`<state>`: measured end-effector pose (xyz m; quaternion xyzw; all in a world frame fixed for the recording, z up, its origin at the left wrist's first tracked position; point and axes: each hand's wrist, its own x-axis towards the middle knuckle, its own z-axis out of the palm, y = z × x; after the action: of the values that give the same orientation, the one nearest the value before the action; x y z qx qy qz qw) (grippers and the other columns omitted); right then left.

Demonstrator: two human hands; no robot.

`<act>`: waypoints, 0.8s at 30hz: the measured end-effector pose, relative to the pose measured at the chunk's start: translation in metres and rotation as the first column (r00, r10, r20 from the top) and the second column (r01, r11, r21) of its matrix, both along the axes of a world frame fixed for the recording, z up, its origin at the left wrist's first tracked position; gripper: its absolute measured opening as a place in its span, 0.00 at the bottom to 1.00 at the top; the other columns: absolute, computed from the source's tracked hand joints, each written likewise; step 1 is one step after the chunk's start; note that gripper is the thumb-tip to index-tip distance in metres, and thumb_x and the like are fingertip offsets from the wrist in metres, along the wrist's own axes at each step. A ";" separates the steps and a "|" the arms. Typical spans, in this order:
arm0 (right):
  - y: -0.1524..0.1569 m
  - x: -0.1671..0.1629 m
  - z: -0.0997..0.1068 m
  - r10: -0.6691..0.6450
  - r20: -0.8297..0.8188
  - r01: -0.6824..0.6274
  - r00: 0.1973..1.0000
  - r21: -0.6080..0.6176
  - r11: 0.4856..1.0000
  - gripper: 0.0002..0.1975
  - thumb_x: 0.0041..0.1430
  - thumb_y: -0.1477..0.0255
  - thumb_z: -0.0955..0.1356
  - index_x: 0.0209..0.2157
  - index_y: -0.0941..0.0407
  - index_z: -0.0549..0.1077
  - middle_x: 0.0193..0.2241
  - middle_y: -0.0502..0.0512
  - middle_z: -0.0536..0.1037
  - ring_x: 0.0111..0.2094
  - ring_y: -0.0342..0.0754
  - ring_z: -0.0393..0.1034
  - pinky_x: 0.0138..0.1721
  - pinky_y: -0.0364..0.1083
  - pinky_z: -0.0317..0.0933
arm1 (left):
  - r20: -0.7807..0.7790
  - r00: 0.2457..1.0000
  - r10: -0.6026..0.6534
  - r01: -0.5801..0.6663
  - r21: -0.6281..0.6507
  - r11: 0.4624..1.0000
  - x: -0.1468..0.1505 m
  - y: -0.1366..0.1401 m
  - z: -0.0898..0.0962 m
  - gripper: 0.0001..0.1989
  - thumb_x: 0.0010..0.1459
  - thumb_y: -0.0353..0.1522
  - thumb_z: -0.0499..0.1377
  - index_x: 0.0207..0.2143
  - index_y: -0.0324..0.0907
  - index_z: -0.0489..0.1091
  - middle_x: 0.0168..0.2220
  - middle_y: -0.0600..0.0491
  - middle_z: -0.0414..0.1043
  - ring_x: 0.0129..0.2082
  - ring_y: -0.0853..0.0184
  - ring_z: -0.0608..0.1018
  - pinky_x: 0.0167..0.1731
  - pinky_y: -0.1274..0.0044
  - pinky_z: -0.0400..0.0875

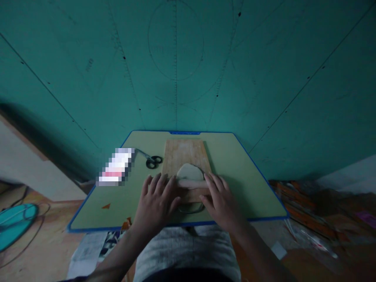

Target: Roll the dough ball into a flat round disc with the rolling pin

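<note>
Both hands lie flat and palm-down on a wooden rolling pin, which stretches crosswise over a pale, flattened sheet of dough. The left hand covers the pin's left end with fingers spread and extended, and the right hand presses on the right end in the same open manner; neither hand curls around the pin, they only rest on top of it. The dough sits on a light wooden board, with its far part showing beyond the pin and a darker rounded edge of it peeking out on the near side between the two hands. The board lies lengthwise on a small pale green desk with a blue rim, roughly in the middle of it. To the left of the board, apart from it, a pair of scissors with black handles lies flat on the desk, and just beside the scissors is a blurred-out rectangular item whose nature cannot be told. A small orange scrap lies near the desk's near left corner. Behind the desk rises a teal wall marked with faint drawn lines and a circle. The person's lap, in light grey cloth, shows below the near edge of the desk.
</note>
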<state>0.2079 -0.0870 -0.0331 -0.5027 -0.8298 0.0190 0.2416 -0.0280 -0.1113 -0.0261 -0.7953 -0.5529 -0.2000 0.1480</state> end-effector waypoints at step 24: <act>-0.009 -0.005 -0.013 -0.043 -0.124 0.045 0.991 0.018 0.999 0.30 0.62 0.61 0.65 0.63 0.53 0.61 0.60 0.62 0.66 0.62 0.60 0.55 0.60 0.60 0.58 | 0.163 0.983 -0.080 0.081 0.002 0.997 -0.012 -0.002 -0.009 0.21 0.64 0.32 0.53 0.59 0.42 0.59 0.53 0.41 0.67 0.55 0.51 0.67 0.50 0.56 0.69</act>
<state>0.2025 -0.0963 -0.0461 -0.5164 -0.8021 0.0362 0.2978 -0.0405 -0.1133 -0.0349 -0.7983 -0.5310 -0.2688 0.0920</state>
